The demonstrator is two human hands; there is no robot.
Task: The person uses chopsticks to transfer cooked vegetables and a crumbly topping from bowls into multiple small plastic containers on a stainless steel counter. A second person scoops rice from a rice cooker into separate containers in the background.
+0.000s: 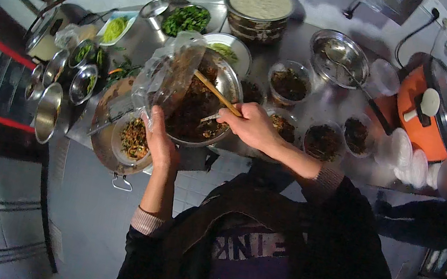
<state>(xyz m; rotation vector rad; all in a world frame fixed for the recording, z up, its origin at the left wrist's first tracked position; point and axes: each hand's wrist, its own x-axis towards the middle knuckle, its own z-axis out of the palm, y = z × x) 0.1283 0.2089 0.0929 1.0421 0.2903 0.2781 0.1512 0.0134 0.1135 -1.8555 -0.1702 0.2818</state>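
My left hand holds a clear plastic bag tilted over a large metal bowl. Dark, oily chopped food lies in that bowl. My right hand is closed around a wooden stick-like handle, whose far end is at the bag; a thin metal utensil also shows beneath the fingers. To the left of my left wrist, a clear tub of chopped mixed food stands on a wide two-handled pan or tray.
Several food-filled plastic tubs stand at the right, near a metal bowl with a ladle and an orange cooker. A big pot of pale batter-like contents is behind. Small metal bowls are at the left. Another person's dark sleeve shows right.
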